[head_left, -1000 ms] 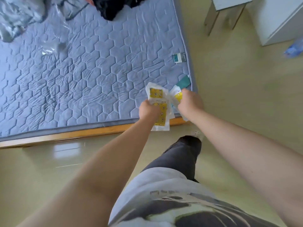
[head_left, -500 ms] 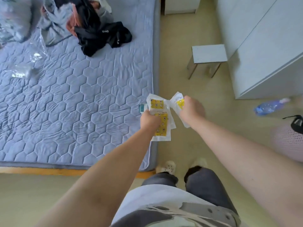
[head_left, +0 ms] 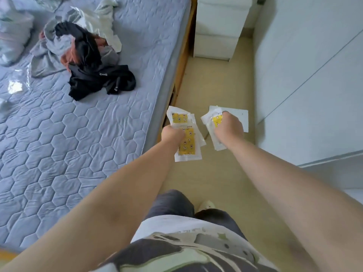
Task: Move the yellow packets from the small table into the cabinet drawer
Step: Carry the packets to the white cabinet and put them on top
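My left hand (head_left: pixel 172 134) grips a fan of yellow packets (head_left: pixel 187 144), white-edged sachets with yellow printed panels. My right hand (head_left: pixel 228 129) is closed on more yellow packets (head_left: pixel 215 122), mostly hidden by the fist. Both hands are held out at waist height above the floor, side by side and a little apart. The small table (head_left: pixel 238 114), white-topped, stands on the floor just beyond and under my right hand. A white cabinet with drawers (head_left: pixel 218 30) stands at the far end of the aisle, its drawer fronts shut.
A bed with a grey quilted mattress (head_left: pixel 78 124) fills the left, with a heap of clothes (head_left: pixel 88 63) on it. A tall white wardrobe (head_left: pixel 314 75) lines the right. A narrow strip of floor (head_left: pixel 220 81) runs between them. My legs and a shoe (head_left: pixel 206 205) show below.
The view has turned from the bed's foot towards the aisle. The small table now lies right under my hands and the white cabinet has come into view. Both hands keep their packets.
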Tool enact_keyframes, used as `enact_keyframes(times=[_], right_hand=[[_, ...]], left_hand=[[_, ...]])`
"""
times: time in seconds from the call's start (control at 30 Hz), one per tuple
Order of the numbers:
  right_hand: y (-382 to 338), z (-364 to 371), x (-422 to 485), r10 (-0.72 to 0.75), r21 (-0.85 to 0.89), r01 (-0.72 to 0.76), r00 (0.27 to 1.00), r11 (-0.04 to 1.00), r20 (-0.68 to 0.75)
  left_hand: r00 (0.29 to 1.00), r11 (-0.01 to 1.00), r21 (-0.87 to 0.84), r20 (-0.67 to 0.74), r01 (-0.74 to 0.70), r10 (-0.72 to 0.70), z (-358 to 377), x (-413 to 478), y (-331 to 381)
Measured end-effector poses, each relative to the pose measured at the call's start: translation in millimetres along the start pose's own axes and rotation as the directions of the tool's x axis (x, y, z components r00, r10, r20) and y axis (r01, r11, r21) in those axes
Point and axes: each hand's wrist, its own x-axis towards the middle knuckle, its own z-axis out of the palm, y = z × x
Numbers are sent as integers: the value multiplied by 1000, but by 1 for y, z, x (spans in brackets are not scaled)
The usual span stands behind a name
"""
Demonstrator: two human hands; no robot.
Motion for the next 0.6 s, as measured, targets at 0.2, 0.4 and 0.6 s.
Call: enact_keyframes(times=[0.2,0.4,0.6], right_hand=[[-18,-25,121,-36,-7,36,999,999,3],[-72,-27,259,-70,11,70,997,997,-44],[-138,-48,405,-10,18,11,996,1000,-83]], left_hand=[[1000,998,-48,-10,-30,29,31,57,94],[997,995,-78,24,-69,71,39,165,193],[998,998,-63,52,-30,34,31,278,318]])
